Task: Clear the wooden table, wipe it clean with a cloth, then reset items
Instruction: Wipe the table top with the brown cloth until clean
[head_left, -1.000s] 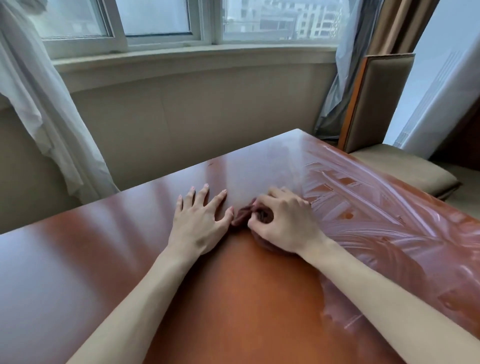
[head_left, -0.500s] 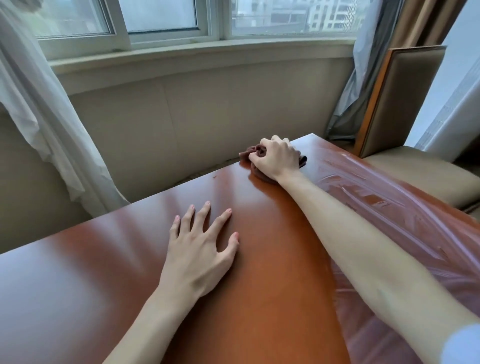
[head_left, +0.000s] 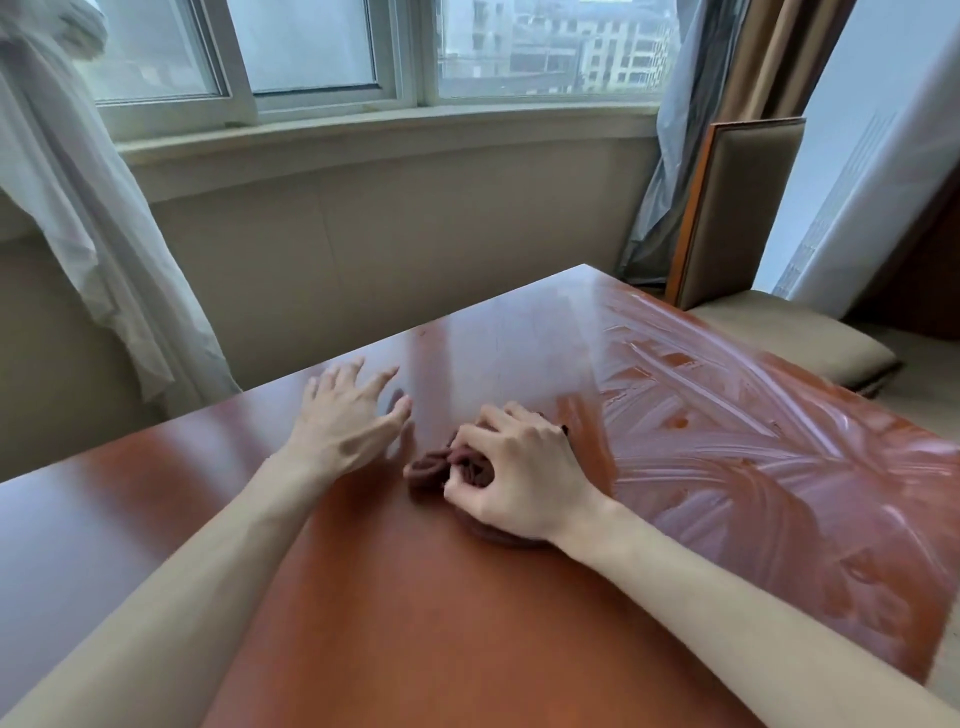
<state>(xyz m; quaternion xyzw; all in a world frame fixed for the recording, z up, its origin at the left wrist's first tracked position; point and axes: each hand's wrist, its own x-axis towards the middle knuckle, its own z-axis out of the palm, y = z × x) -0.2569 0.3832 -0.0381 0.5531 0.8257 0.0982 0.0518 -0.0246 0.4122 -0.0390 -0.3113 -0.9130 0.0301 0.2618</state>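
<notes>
A glossy reddish wooden table (head_left: 415, 623) fills the lower view. My right hand (head_left: 519, 478) grips a bunched dark brown cloth (head_left: 434, 465) and presses it on the tabletop near the middle. Most of the cloth is hidden under the hand. My left hand (head_left: 348, 415) lies flat with spread fingers on the table, just left of the cloth. Wet wipe streaks (head_left: 727, 441) cover the right part of the surface.
An upholstered chair (head_left: 743, 218) with a beige seat cushion (head_left: 789, 338) stands at the table's far right corner. A window sill and wall run behind the far edge. White curtains (head_left: 78, 234) hang at the left, darker drapes at the right.
My right hand pushed the cloth out to the far edge, then pulled it back to the table's middle. My left hand stayed flat on the table, shifting slightly.
</notes>
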